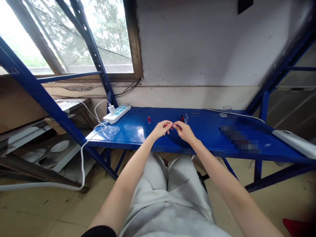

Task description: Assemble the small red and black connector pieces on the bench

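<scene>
My left hand (161,128) is closed in a pinch above the front half of the blue table. Between its fingers shows a small red piece (168,124), mostly covered. My right hand (184,130) meets it fingertip to fingertip, also pinched; what its fingers hold, if anything, is hidden. Left of the hands, a short red cylinder with a pale lower end (149,120) stands upright on the tabletop. Just behind my right hand are a red-and-black small piece (182,118) and several clear small tubes (186,118). Tiny metallic pieces (195,114) lie in rows farther back.
The blue table (130,131) stands against the wall between blue metal posts. A white power strip (117,113) with a plugged-in charger is at its left end. To the right are a clear glass (225,111), a blurred-out dark object (239,140) and a white flat box (296,143).
</scene>
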